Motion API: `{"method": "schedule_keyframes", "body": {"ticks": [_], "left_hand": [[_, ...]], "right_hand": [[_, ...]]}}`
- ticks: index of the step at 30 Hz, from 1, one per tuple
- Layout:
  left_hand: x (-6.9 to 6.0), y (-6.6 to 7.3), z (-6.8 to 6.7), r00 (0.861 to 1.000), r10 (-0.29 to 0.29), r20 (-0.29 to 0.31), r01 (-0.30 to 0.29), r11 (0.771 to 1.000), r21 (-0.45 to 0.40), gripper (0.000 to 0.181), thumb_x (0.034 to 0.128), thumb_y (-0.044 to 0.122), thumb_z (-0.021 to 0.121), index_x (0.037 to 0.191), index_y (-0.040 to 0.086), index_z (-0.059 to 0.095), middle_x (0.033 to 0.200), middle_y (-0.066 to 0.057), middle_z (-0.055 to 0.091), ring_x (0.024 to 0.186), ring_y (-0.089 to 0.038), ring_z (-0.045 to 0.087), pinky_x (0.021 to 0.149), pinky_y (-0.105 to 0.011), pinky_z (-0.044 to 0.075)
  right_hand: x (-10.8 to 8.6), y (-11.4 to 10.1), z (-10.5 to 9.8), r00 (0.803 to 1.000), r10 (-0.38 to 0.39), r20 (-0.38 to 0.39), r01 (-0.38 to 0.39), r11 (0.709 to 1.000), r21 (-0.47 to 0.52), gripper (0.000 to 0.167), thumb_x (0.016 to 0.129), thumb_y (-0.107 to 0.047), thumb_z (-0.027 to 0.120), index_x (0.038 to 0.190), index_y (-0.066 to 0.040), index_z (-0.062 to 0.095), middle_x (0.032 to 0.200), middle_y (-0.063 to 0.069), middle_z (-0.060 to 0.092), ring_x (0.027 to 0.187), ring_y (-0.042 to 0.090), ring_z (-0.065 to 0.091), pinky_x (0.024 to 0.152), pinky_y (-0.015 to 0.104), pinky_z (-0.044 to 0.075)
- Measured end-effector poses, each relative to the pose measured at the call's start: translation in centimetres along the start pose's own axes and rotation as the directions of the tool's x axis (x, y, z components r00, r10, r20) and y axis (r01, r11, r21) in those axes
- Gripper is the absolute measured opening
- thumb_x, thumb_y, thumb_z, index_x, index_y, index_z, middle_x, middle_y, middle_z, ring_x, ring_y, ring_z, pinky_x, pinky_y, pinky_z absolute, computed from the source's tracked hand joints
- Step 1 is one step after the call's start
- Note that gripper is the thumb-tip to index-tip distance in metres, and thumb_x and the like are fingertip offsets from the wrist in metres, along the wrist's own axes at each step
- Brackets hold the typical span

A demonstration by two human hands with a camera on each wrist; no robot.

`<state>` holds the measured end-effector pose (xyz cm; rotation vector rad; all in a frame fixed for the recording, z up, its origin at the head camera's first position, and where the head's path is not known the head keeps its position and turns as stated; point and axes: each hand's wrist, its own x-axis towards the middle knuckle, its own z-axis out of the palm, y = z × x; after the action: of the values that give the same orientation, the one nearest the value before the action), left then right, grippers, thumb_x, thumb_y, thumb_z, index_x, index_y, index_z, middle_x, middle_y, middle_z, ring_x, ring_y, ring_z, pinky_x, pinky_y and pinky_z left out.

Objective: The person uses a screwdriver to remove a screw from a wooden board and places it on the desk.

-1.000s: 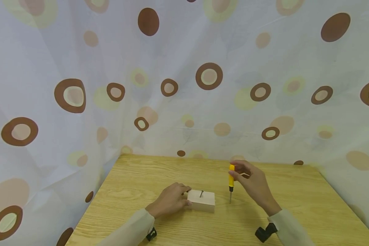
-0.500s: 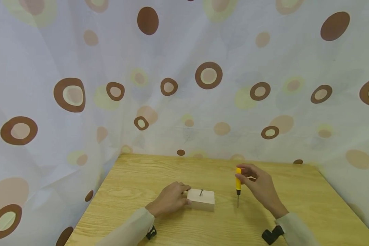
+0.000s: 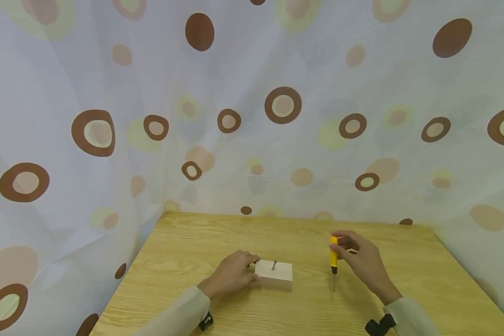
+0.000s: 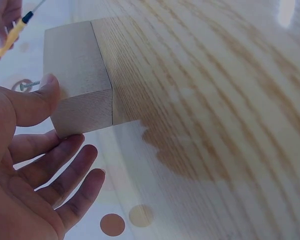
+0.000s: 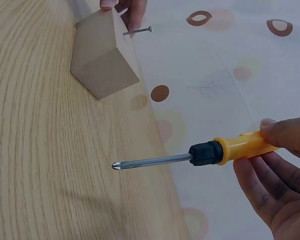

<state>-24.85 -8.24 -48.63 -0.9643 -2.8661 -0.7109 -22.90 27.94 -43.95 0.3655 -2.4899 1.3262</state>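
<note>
A pale wooden block (image 3: 274, 276) lies on the table, a screw (image 3: 274, 265) standing part-way out of its top at a slight tilt. My left hand (image 3: 231, 275) grips the block's left end between thumb and fingers. To the right of the block, my right hand (image 3: 363, 261) holds a screwdriver (image 5: 247, 146) by its yellow handle, thumb on one side and fingers on the other. The screwdriver points down, and its cross-shaped tip (image 5: 116, 165) is apart from both the screw and the block. In the left wrist view the screw (image 4: 30, 86) shows beside my thumb.
The wood-grain table (image 3: 201, 233) extends around both hands. A white curtain with brown and beige spots (image 3: 252, 140) hangs behind it and along both sides. Each wrist wears a small black camera (image 3: 380, 324).
My right hand has moved right and a little nearer to me, carrying the screwdriver farther from the block. The left hand and the block have stayed in place.
</note>
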Motion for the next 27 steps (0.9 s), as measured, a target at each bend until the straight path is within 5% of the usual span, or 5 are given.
{"method": "schedule_keyframes", "body": {"ticks": [27], "left_hand": [[0.0, 0.3, -0.2, 1.000, -0.026, 0.013, 0.026, 1.000, -0.009, 0.053, 0.0921, 0.036, 0.078, 0.135, 0.007, 0.068, 0.129, -0.004, 0.069, 0.101, -0.015, 0.063, 0.080, -0.029, 0.054]], "right_hand": [[-0.8, 2.8, -1.4, 0.996, 0.093, 0.012, -0.092, 0.992, -0.082, 0.039, 0.098, -0.029, 0.074, 0.131, -0.011, 0.068, 0.106, 0.009, 0.072, 0.086, 0.014, 0.070, 0.071, 0.035, 0.061]]}}
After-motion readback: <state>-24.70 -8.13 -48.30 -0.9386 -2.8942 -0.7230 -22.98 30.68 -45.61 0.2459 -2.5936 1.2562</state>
